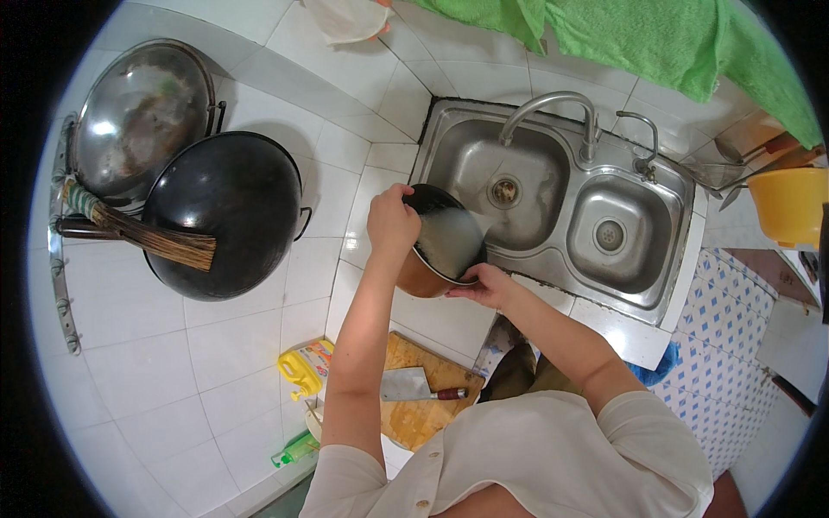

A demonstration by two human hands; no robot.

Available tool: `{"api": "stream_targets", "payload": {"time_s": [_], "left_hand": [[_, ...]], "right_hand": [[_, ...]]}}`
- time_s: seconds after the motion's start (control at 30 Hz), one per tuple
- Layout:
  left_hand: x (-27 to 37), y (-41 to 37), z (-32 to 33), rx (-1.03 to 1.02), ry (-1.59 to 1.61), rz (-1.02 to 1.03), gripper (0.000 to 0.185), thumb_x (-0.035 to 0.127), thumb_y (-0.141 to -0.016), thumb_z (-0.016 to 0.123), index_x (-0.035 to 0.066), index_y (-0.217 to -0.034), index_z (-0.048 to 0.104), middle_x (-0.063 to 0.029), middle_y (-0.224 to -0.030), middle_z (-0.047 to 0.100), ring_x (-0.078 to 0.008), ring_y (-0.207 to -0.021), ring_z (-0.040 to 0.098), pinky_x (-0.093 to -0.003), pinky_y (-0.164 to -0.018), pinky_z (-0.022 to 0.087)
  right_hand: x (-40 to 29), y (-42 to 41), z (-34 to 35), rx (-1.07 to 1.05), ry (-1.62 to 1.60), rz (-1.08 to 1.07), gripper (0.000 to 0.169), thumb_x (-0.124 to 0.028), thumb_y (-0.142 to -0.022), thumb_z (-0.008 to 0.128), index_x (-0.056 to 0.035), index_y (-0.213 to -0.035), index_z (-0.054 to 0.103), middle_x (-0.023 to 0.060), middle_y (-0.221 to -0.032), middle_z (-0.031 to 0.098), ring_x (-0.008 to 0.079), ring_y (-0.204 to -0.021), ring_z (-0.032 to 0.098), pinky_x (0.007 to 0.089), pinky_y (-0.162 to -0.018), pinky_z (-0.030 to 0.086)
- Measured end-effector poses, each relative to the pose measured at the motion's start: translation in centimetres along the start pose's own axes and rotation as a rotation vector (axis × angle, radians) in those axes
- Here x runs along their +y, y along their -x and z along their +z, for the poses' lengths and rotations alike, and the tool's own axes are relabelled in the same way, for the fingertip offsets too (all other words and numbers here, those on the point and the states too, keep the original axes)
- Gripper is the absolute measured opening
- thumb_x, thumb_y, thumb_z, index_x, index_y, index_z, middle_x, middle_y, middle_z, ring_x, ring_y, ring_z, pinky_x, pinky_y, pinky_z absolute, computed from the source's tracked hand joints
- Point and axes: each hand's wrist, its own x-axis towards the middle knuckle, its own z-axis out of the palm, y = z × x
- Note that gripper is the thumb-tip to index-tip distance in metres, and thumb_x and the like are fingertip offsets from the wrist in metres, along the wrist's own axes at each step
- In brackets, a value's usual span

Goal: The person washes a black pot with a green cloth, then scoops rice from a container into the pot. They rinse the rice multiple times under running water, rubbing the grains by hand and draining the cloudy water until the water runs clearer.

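Note:
Between my two hands is a brown pot with a black inside, tipped to the right over the edge of the large sink basin. Cloudy, whitish liquid fills much of it and runs over the rim into the basin. What lies under the liquid is hard to make out. My left hand grips the rim on the far left side. My right hand holds the near right rim, thumb on top and fingers below. Past the pot, the steel faucet arches over the basin.
A smaller basin with a thin tap lies right. Nearer me are a cutting board, a cleaver and a yellow bottle. Black wok, whisk brush and steel lid hang left; a green towel hangs above.

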Motion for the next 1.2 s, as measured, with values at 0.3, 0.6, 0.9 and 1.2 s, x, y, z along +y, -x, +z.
{"api": "stream_targets", "payload": {"time_s": [0.3, 0.6, 0.9, 1.2], "left_hand": [[0.7, -0.6, -0.9, -0.016, -0.038, 0.043, 0.020, 0.001, -0.068, 0.049, 0.007, -0.087, 0.055, -0.0131, -0.082, 0.058, -0.0312, -0.083, 0.053, -0.0417, -0.070, 0.044], [2.0, -0.9, -1.9, -0.043, -0.114, 0.067, 0.021, 0.002, -0.069, 0.050, 0.007, -0.089, 0.054, -0.0128, -0.081, 0.058, -0.0306, -0.082, 0.053, -0.0416, -0.069, 0.045], [3.3, -1.1, -2.2, -0.066, -0.183, 0.085, 0.018, 0.004, -0.070, 0.050, 0.006, -0.087, 0.053, -0.0118, -0.080, 0.058, -0.0307, -0.079, 0.053, -0.0415, -0.069, 0.045], [3.6, -1.6, -1.2, -0.050, -0.171, 0.134, 0.016, 0.004, -0.069, 0.050, 0.006, -0.085, 0.054, -0.0124, -0.078, 0.058, -0.0311, -0.079, 0.054, -0.0422, -0.067, 0.045]], "right_hand": [[0.4, -0.1, 0.5, -0.057, -0.007, 0.056, 0.032, 0.001, -0.076, 0.038, 0.0152, -0.104, 0.041, 0.0282, -0.101, 0.049, 0.0449, -0.094, 0.052, 0.0387, -0.079, 0.052], [1.0, 0.3, 1.0, -0.111, -0.043, 0.112, 0.036, 0.000, -0.078, 0.037, 0.0152, -0.110, 0.039, 0.0274, -0.113, 0.045, 0.0448, -0.104, 0.046, 0.0325, -0.081, 0.051], [1.2, 0.4, 1.3, -0.119, -0.118, 0.146, 0.034, -0.001, -0.079, 0.037, 0.0142, -0.109, 0.041, 0.0273, -0.110, 0.047, 0.0442, -0.102, 0.048, 0.0328, -0.077, 0.053], [0.8, 0.3, 0.9, -0.134, -0.131, 0.141, 0.037, -0.002, -0.081, 0.034, 0.0147, -0.113, 0.037, 0.0285, -0.114, 0.043, 0.0433, -0.109, 0.043, 0.0293, -0.077, 0.053]]}}
